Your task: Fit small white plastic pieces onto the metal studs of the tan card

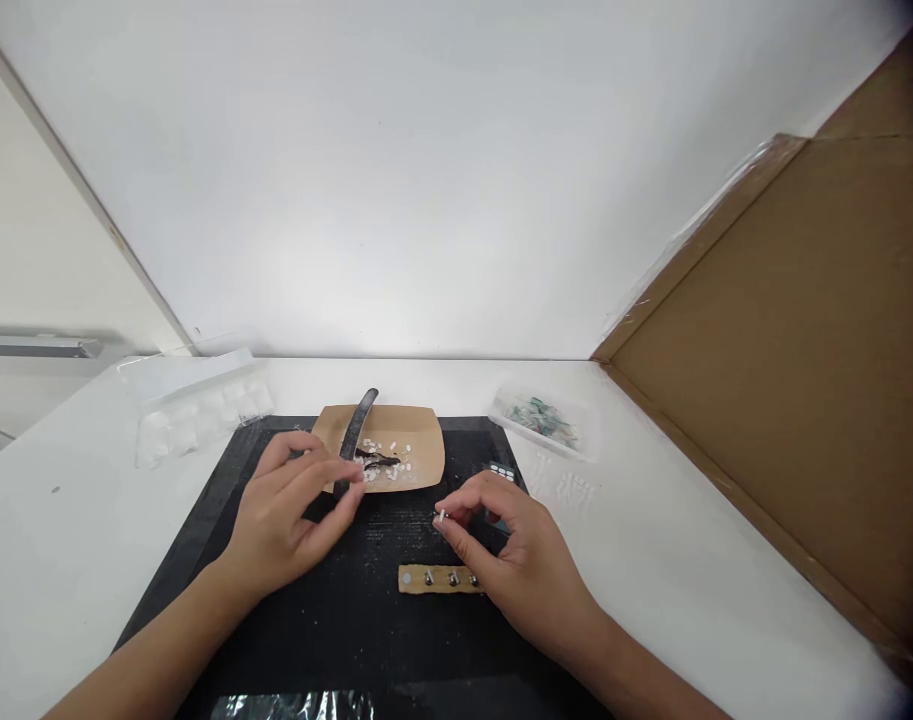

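Note:
My left hand is over the near left edge of a brown paper tray, thumb and forefinger pinched together. Whatever lies between those fingertips is too small to make out. A black curved strip leans across the tray behind these fingers, among small white bits and dark scraps. Lower and to the right, my right hand pinches a small white piece between thumb and fingertips. Just below it, partly covered by that hand, a brown strip carries several small metallic pieces and a pale round spot.
A black mat covers the middle of the white table. At back left stands a clear compartment box. A translucent box of small greenish pieces is at back right, near loose clear pieces. Cardboard rises at the right.

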`<state>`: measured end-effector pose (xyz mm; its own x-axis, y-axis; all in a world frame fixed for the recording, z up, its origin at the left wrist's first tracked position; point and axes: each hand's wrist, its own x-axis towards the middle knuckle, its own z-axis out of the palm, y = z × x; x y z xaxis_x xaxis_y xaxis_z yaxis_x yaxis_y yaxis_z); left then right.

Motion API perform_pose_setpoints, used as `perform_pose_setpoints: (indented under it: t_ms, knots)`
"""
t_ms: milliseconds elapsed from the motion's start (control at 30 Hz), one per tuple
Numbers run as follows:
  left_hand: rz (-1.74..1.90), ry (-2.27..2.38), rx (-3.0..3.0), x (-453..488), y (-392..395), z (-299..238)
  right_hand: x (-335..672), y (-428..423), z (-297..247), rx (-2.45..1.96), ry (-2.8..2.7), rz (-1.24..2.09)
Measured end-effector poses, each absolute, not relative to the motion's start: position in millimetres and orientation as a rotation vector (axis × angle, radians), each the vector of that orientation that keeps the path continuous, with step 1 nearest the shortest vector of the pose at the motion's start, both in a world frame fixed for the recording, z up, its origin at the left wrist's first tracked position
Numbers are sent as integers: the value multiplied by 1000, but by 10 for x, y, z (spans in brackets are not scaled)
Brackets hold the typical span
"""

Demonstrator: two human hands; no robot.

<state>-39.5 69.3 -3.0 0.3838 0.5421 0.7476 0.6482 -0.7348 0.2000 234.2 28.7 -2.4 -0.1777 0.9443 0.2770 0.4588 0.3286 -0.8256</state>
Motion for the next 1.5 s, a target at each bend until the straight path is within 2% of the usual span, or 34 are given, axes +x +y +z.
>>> perform_pose_setpoints:
  t_ms: [167, 300, 733, 1067, 1500]
  knots:
    - [-964, -713, -2971, -295, 483, -4, 2332, 272, -25, -1228, -1778, 825]
    - [-882, -629, -3039, -205, 367, -58, 2307, 252, -30, -1240, -1803, 856]
    - [-753, -730, -3034, -193, 355, -118, 2178, 136, -129, -1296, -2008, 726]
    - [-701, -792, -3061, -188, 363, -148, 2119, 100, -179, -1385, -2112, 500]
    - [-629, -853, -3113, -192, 364, -196, 2120, 91, -157, -1429, -2183, 556]
